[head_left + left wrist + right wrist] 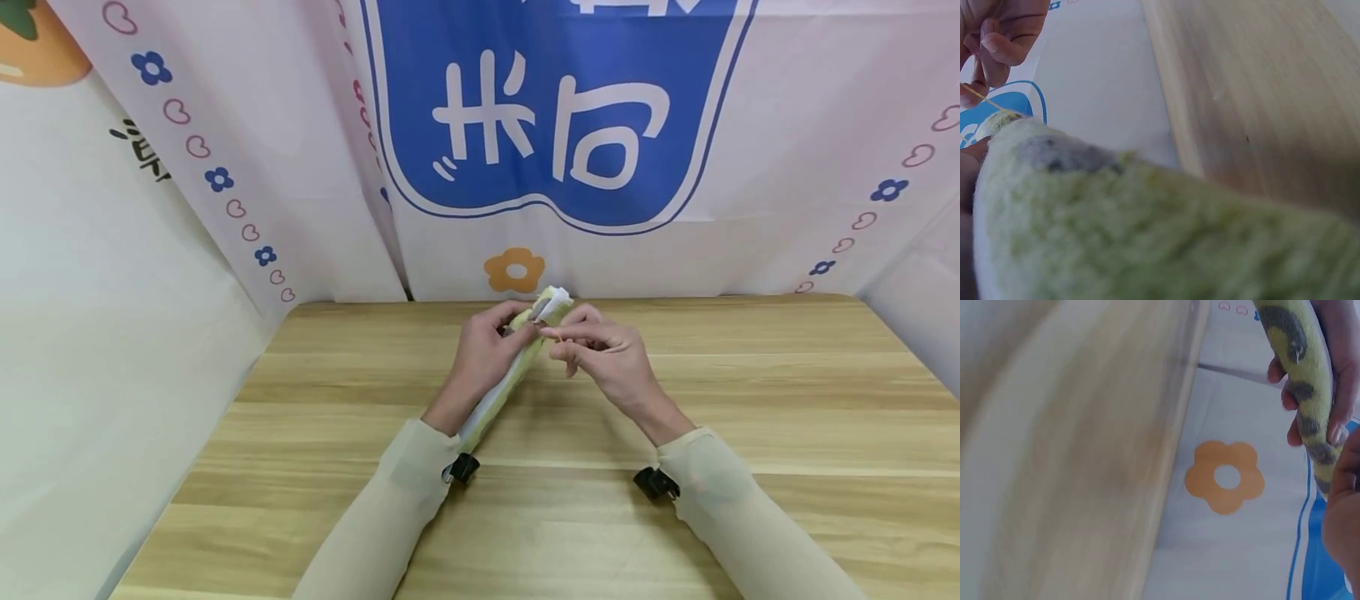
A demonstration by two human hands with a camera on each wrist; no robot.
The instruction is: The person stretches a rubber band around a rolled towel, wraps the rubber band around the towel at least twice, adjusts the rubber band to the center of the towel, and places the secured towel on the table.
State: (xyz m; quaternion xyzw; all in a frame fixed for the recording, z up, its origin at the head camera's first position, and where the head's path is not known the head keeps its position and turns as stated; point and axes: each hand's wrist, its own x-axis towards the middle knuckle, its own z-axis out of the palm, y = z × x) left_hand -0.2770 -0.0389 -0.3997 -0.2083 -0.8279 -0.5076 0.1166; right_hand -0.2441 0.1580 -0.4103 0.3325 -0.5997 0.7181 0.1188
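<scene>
At two o'clock, the left hand (1342,362) grips a green, grey-patched plush tube (1307,375); the right hand (1344,519) and an orange flower print (1244,478) lie toward four, a wooden tabletop (1085,456) at nine.

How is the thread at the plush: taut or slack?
Apparently taut: in the left wrist view, the thread runs nearly straight from the plush toward the right hand. Its full length isn't visible.

Dim, partly blurred wrist views.
</scene>
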